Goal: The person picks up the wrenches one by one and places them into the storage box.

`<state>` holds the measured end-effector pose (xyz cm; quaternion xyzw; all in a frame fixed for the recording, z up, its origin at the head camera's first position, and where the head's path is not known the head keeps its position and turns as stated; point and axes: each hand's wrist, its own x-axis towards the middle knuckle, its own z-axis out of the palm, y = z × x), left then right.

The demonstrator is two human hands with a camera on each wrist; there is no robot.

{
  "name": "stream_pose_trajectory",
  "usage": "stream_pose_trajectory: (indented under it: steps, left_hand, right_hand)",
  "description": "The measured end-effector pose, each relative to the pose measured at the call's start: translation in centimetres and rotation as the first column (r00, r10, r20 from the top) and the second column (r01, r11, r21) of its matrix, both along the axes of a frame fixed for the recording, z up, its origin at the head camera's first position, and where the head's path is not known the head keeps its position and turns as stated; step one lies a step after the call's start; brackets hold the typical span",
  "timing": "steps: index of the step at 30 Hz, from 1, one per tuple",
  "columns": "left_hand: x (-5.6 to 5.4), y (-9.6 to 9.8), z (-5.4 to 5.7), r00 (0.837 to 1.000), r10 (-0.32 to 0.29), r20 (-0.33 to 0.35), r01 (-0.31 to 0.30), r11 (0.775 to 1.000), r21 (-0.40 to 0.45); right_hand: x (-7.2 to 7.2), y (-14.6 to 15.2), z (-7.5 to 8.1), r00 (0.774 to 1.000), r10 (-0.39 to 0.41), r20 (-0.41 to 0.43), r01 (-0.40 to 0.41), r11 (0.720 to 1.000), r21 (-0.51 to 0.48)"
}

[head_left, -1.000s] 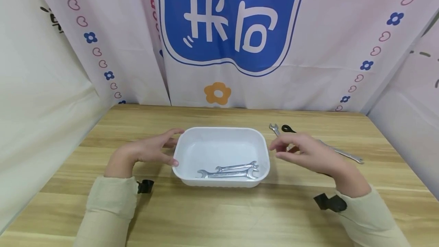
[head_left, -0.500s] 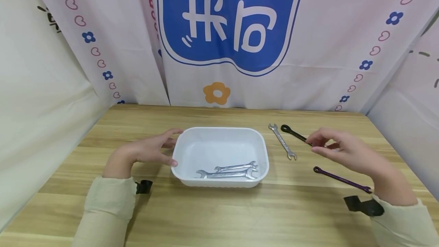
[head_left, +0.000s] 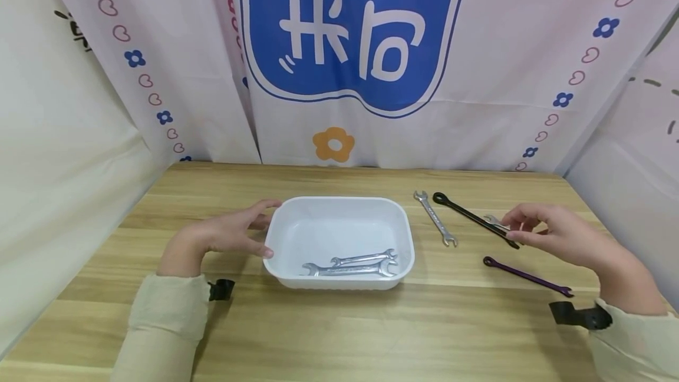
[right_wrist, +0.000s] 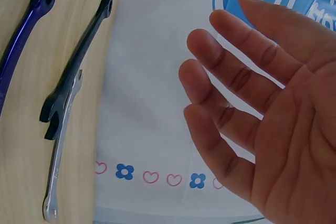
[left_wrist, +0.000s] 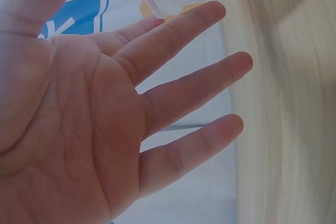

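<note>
A white plastic tub (head_left: 339, 283) stands mid-table with two silver open-end wrenches (head_left: 350, 269) inside, along its near wall. My left hand (head_left: 225, 233) is at the tub's left side, thumb on the rim; the left wrist view has its fingers (left_wrist: 199, 85) spread and straight. Over on the right, my right hand (head_left: 557, 234) hovers above a silver wrench (right_wrist: 60, 150), partly covered in the head view, which crosses the end of a black combination wrench (head_left: 469, 214). Its fingers are loosely bent, with nothing between them in the right wrist view.
Between the tub and the black wrench lies another silver open-end wrench (head_left: 436, 219). A purple combination wrench (head_left: 527, 276) is nearer the front, by the right wrist. Printed white cloth (head_left: 477, 134) hangs behind the wooden table (head_left: 339, 341) and on both sides.
My right hand has moved right from beside the tub to over the silver wrench by the black one, uncovering the wrenches on the table. The left hand stays at the tub.
</note>
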<state>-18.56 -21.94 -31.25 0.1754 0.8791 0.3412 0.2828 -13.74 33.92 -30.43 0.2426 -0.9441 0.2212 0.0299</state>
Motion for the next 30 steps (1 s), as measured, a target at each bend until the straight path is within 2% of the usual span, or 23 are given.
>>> stream_pose_trajectory:
  steps: [4, 13, 21, 30]
  left_hand:
    - [0.0, 0.0, 0.0, 1.000, -0.003, -0.002, 0.003, 1.000, -0.002]
    - [-0.1, 0.0, 0.0, 1.000, -0.004, -0.007, 0.004, 1.000, 0.003]
    - [0.1, 0.0, -0.1, 1.000, -0.011, -0.013, 0.011, 1.000, 0.005]
    - [0.1, 0.0, 0.0, 1.000, -0.015, -0.014, 0.015, 1.000, 0.012]
  right_hand:
    - [-0.3, 0.6, -0.4, 1.000, 0.000, 0.024, 0.000, 1.000, 0.002]
    - [-0.6, 1.8, -1.1, 0.980, -0.059, 0.191, 0.053, 0.998, 0.041]
    - [-1.3, 2.6, -2.6, 0.961, 0.036, 0.275, -0.037, 0.999, -0.002]
    - [-1.7, 2.7, -3.9, 0.917, 0.034, 0.397, -0.048, 0.998, 0.026]
